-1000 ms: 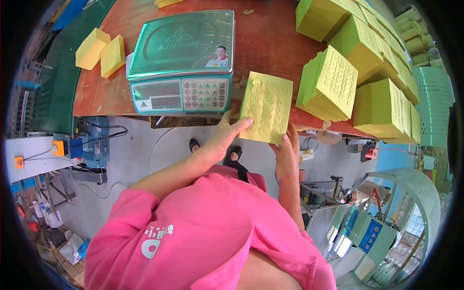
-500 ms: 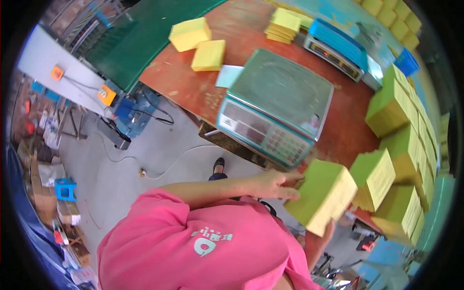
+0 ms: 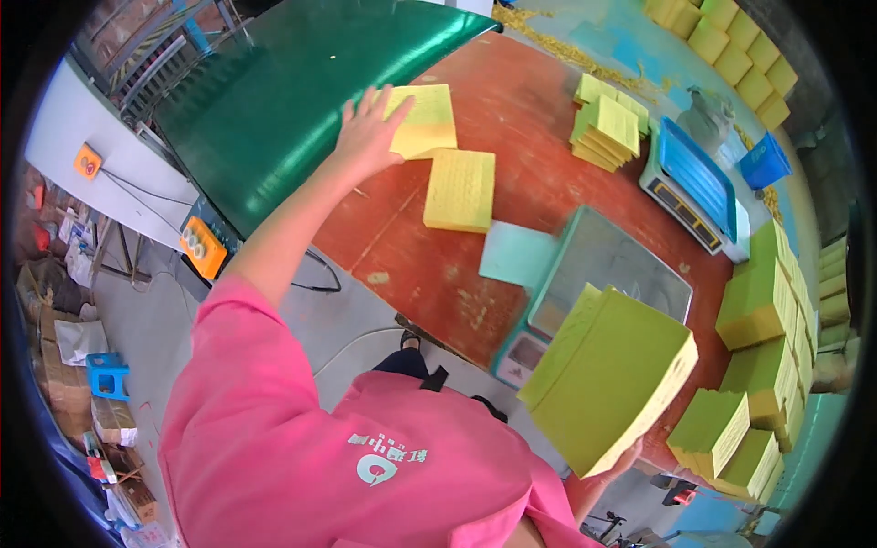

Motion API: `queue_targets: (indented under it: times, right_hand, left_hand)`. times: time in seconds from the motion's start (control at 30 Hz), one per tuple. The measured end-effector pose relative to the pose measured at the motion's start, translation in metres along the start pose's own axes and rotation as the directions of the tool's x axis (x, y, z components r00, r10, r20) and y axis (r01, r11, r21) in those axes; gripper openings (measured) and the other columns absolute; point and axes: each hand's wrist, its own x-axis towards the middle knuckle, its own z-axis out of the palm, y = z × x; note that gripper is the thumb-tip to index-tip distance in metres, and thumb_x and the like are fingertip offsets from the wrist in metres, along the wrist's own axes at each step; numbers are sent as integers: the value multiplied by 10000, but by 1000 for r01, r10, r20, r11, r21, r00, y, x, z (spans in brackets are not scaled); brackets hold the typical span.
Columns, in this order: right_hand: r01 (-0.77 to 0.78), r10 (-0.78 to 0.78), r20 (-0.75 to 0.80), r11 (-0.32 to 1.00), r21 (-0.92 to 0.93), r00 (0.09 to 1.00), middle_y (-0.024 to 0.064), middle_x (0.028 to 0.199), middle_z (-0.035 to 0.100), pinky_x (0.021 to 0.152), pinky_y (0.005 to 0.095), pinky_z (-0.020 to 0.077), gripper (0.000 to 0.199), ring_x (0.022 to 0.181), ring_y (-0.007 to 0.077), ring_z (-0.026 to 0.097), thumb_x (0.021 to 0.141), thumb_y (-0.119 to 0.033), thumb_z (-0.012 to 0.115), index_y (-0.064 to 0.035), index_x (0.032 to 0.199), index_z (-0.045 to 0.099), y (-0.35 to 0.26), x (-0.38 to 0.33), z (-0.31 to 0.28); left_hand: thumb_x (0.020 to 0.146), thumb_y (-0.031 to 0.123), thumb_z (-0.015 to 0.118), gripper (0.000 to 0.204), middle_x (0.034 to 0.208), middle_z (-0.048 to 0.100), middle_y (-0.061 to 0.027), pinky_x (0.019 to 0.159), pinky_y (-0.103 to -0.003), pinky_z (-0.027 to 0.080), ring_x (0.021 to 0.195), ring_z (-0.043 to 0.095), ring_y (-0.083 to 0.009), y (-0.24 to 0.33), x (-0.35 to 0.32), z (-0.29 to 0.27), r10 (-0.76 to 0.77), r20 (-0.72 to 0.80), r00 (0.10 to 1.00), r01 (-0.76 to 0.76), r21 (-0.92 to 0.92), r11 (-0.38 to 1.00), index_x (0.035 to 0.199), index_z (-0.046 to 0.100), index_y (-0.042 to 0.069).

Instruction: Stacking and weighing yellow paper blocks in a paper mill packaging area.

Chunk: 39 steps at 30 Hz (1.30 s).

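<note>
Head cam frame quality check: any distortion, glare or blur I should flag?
Head view: heavy fisheye, black vignette ring, table edge and green conveyor bow outward. Daylight is bright and even; mild sheen on the scale pan. Left hand on a yellow stack is slightly soft; the yellow-green stack over the right hand is fairly sharp.

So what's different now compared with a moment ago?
The left hand let go of the big yellow-green stack and reached out across the red table to a yellow stack by the green belt. The right hand alone now carries the big stack, low at the table's edge. The scale stayed put.
</note>
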Motion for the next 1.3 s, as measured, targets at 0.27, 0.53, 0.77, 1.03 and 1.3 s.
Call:
queue_targets:
  times: [0.27,0.53,0.77,1.03,1.3]
  right_hand:
    - [-35,12,-86,961,-274,996,151,1067,671,749,380,548,533,886,260,666,945,-387,514,44,1256,532,102,-6,-20]
    - [2,1,-95,999,32,995,179,1162,631,787,381,556,584,941,259,664,929,-380,547,49,1318,470,102,-6,114]
    - [-67,66,-34,998,-8,997,192,1176,624,789,392,567,647,940,279,671,900,-400,584,55,1339,444,109,32,147]
    - [-158,189,104,954,-253,976,206,1161,639,766,408,589,685,893,306,693,882,-402,610,76,1340,436,116,113,178]
    - [-386,445,458,895,-221,769,206,1180,639,786,428,590,625,937,313,689,871,-351,637,44,1325,467,123,251,289]
  left_hand:
    - [617,351,871,1146,1559,207,-198,1114,-611,245,1432,217,-416,-29,82,56,132,381,915,-92,-121,988,1537,191,276]
    - [651,189,833,1013,1559,245,-125,1147,-555,236,1443,231,-344,-120,105,79,582,177,793,-572,-109,813,1505,294,282]
    - [652,253,839,977,1555,283,-88,1170,-529,212,1450,236,-308,-138,112,35,681,266,682,-694,-58,718,1490,338,293]
    - [829,405,722,773,1429,477,-112,1101,-399,337,1350,414,-261,-174,119,112,-387,507,770,565,-824,43,1459,390,103]
    - [863,407,682,508,1176,633,-41,914,-331,449,1061,586,-145,-146,152,139,408,493,769,445,-870,213,1249,603,86]
